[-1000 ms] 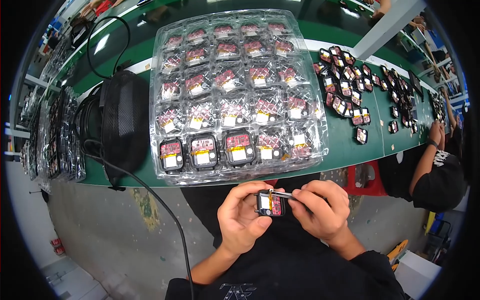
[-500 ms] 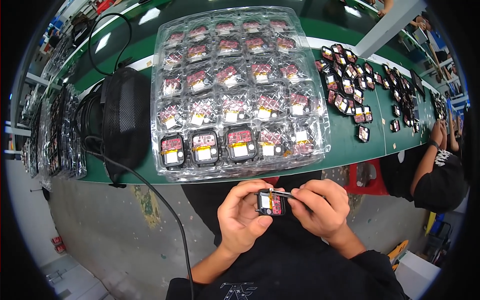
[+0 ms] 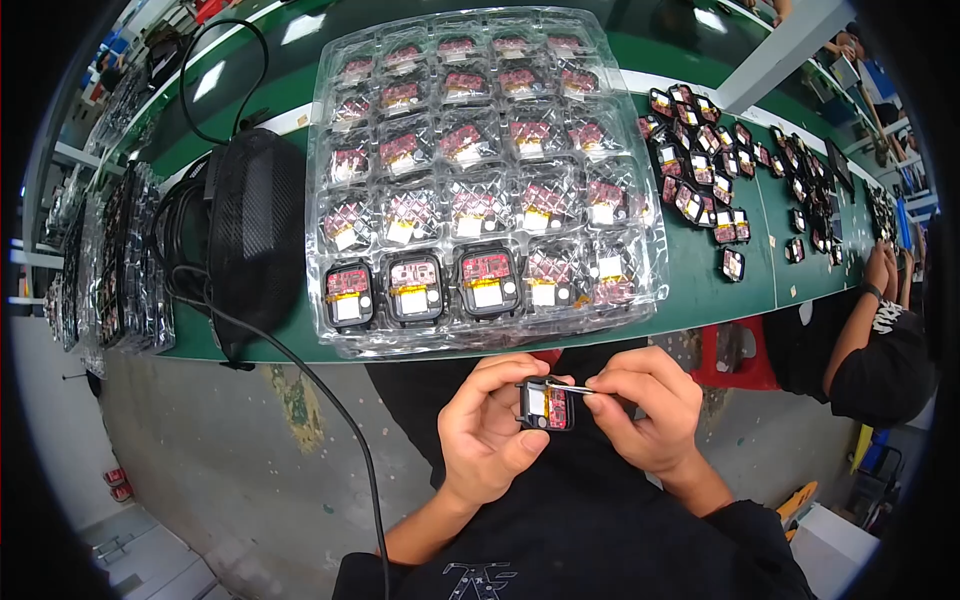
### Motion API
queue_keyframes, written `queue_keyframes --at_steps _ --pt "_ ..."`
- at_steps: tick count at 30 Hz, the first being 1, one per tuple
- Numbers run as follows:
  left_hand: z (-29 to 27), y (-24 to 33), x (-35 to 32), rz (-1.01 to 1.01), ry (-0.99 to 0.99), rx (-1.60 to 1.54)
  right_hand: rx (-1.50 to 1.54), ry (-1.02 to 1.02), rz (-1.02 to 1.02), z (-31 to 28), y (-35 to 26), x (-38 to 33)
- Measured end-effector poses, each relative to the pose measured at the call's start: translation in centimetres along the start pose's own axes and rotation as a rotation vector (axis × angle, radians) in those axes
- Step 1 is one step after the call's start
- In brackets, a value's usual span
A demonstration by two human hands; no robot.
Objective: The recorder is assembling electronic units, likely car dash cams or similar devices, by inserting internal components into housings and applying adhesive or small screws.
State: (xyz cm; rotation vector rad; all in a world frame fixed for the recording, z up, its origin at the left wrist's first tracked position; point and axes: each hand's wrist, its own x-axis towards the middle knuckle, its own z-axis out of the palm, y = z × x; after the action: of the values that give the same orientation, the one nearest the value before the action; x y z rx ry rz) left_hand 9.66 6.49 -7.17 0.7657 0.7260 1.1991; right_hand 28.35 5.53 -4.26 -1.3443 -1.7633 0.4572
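My left hand (image 3: 488, 420) is closed around the edges of a small black smartwatch case (image 3: 548, 405), held in front of my body below the bench edge. The case's open side faces up and shows a red circuit board, a white block and a strip of yellow tape. A pair of slim metal tweezers (image 3: 573, 389) is pinched between the thumb and fingers of my right hand (image 3: 648, 408). The tips lie over the case's far edge, near the yellow tape. Whether they grip anything is too small to tell.
Stacked clear plastic trays (image 3: 490, 335) of similar cases stand on the green bench (image 3: 700, 310). Loose cases (image 3: 700, 165) lie to the right. A black mesh bag (image 3: 258, 230) and a black cable (image 3: 345, 425) are at left. A co-worker (image 3: 870, 345) sits at far right.
The tweezers have shifted slightly to the right along the case's far edge and lie flatter. Both hands keep their hold; the whole view has shifted a little.
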Motion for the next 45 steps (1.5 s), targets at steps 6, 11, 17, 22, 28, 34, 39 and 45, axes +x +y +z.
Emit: queue_keyframes --at_steps 6,11,17,22,28,34,39,45 --pt "-0.1 0.2 -0.2 -0.012 0.019 0.029 -0.124 0.029 -0.119 0.5 0.1 0.2" --pt "-0.2 0.5 -0.1 -0.072 0.027 0.032 -0.13 0.025 -0.104 0.7 0.2 -0.3" --pt "-0.7 0.1 -0.1 0.008 -0.123 -0.085 0.02 0.063 0.081 1.3 -0.4 -0.8" --pt "-0.5 0.4 -0.1 0.003 -0.121 -0.077 0.072 0.053 0.132 1.3 -0.7 -0.8" --pt "-0.2 0.2 -0.4 -0.02 -0.075 -0.05 0.085 0.048 0.172 1.6 -0.6 -1.1" --pt "-0.1 0.1 -0.4 -0.009 -0.066 -0.067 0.087 0.048 0.17 1.5 -0.6 -0.9" --pt "-0.5 0.1 -0.2 -0.022 -0.077 -0.053 -0.046 0.007 0.096 1.3 -0.3 -0.6" --pt "-1.0 0.1 -0.3 -0.015 -0.076 -0.044 -0.182 -0.055 -0.086 0.8 0.4 0.0"
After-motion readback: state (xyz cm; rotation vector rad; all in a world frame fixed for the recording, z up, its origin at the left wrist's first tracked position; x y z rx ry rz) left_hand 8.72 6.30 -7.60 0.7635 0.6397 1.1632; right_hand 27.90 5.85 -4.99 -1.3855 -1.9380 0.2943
